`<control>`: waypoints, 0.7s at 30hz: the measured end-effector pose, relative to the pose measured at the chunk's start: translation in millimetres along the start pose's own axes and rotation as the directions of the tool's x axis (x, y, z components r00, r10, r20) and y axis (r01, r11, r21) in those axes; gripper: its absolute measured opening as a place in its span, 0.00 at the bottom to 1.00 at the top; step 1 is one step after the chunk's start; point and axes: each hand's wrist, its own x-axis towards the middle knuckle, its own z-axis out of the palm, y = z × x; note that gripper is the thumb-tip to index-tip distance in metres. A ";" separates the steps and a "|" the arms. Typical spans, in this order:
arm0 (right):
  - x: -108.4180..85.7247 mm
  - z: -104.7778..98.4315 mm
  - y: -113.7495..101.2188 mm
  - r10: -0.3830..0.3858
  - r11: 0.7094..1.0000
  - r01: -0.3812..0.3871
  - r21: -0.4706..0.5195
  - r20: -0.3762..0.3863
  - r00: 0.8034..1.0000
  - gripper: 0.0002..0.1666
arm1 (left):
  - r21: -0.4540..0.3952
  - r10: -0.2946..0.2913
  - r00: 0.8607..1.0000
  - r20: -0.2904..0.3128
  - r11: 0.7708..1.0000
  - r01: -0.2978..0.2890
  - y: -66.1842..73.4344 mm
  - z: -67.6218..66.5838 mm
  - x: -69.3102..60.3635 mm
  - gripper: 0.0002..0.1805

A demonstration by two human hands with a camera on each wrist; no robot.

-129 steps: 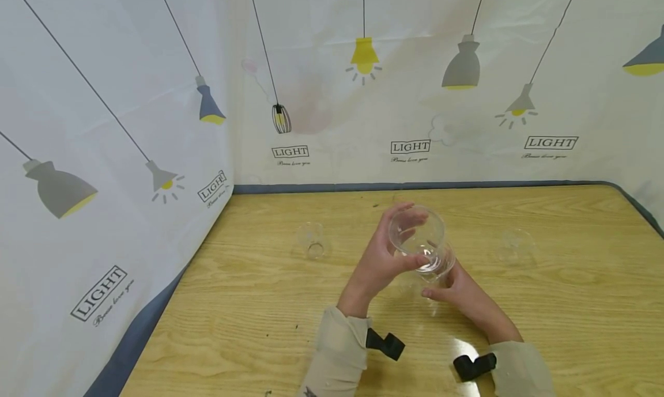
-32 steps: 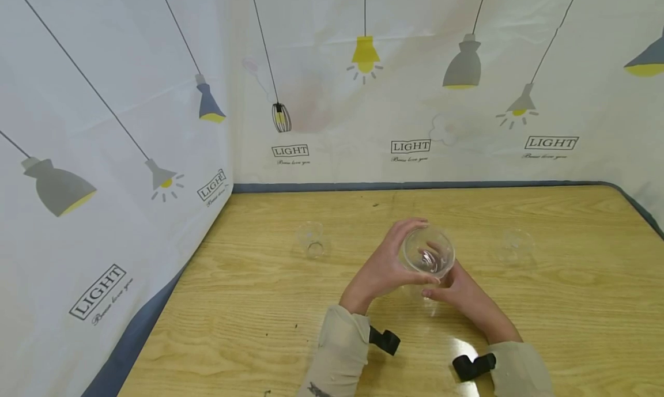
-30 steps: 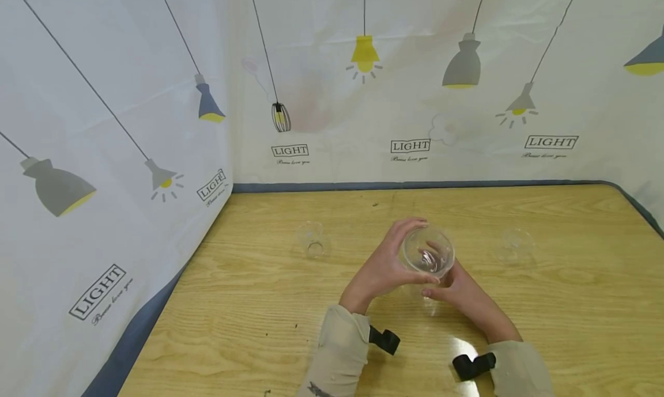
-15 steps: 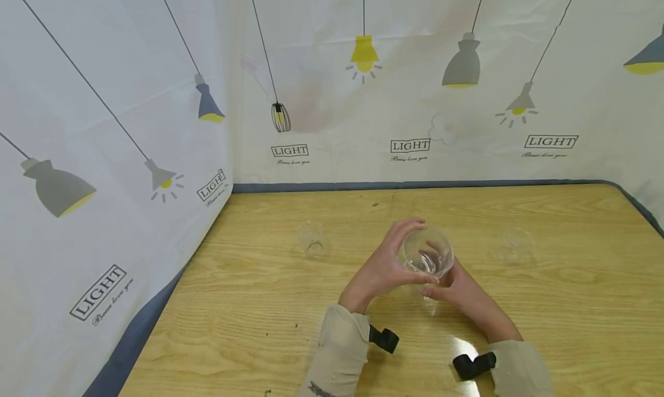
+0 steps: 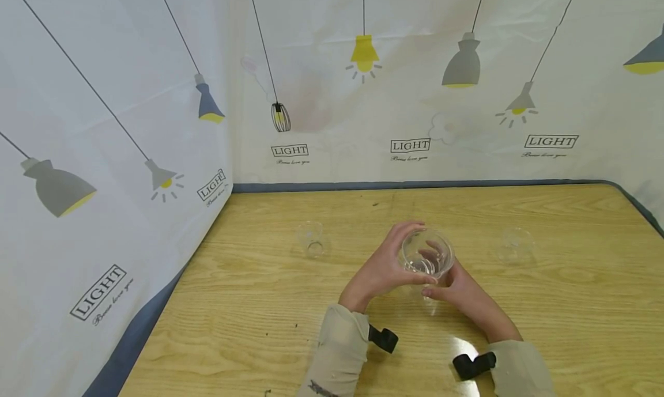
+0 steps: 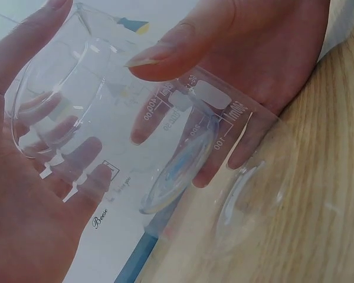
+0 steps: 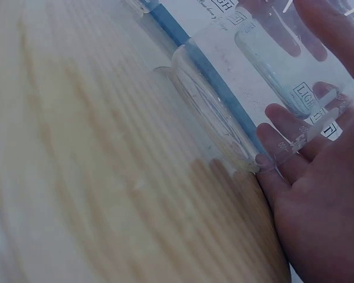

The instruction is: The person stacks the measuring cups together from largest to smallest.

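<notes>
My left hand (image 5: 383, 267) grips a clear glass beaker (image 5: 415, 248) near its rim, thumb on the near side and fingers round the far side. This beaker sits inside a wider clear beaker with white volume marks, whose glass base (image 7: 212, 112) shows low over the table in the right wrist view. My right hand (image 5: 464, 290) holds the marked outer beaker from the right, fingers curled behind the glass. In the left wrist view the inner beaker's round base (image 6: 180, 171) shows through the outer wall, above the outer bottom. Whether the outer beaker touches the table I cannot tell.
On the wooden table (image 5: 249, 328) stand two more clear glass vessels: one at the left (image 5: 311, 240), one at the right (image 5: 516, 246), both faint. A white curtain (image 5: 332, 109) printed with lamps hangs along the back and left edges. Black mounts are strapped at both wrists.
The left hand has brought the inner beaker down from above into the outer one. Over the last half second it shifts only slightly lower and tilts a little. The right hand stays put.
</notes>
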 end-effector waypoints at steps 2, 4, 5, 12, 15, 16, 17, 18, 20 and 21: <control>0.3 -0.2 0.4 -0.004 1.000 0.004 0.001 0.003 1.000 0.53 | -0.005 -0.010 1.000 0.003 1.000 0.010 0.2 -0.1 0.0 0.48; 0.6 -0.5 1.1 -0.007 1.000 0.007 -0.001 0.005 1.000 0.53 | -0.008 -0.022 1.000 0.007 1.000 0.022 2.7 -0.7 -0.7 0.48; 0.7 -0.7 1.5 -0.008 1.000 0.008 -0.005 0.005 1.000 0.52 | -0.012 -0.030 1.000 0.008 0.999 0.030 5.2 -1.3 -1.2 0.48; 1.2 -1.1 2.0 -0.038 0.999 0.039 -0.005 0.027 0.999 0.53 | -0.035 -0.040 0.999 0.027 0.999 0.041 30.1 -9.3 -6.2 0.45; 1.4 -0.9 1.9 -0.045 0.999 0.045 0.010 0.030 0.999 0.53 | -0.046 -0.040 0.999 0.035 0.998 0.042 31.2 -10.3 -6.8 0.44; 1.4 -0.8 1.9 -0.050 0.999 0.049 0.015 0.032 0.998 0.53 | -0.051 -0.041 0.999 0.036 0.998 0.042 29.6 -9.9 -6.6 0.44; 1.5 -0.8 1.8 -0.052 0.998 0.051 0.019 0.032 0.998 0.53 | -0.052 -0.041 0.998 0.037 0.998 0.043 26.6 -9.2 -6.2 0.44; 1.6 -0.8 1.6 -0.056 0.998 0.056 0.022 0.035 0.998 0.53 | -0.053 -0.043 0.998 0.038 0.998 0.045 22.8 -8.2 -5.5 0.45; 1.7 -0.8 1.5 -0.058 0.998 0.057 0.028 0.038 0.998 0.52 | -0.053 -0.041 0.998 0.041 0.998 0.043 14.0 -5.9 -3.8 0.45; 1.7 -0.8 1.3 -0.061 0.998 0.060 0.034 0.041 0.997 0.52 | -0.051 -0.038 0.998 0.042 0.998 0.040 9.5 -4.7 -3.0 0.45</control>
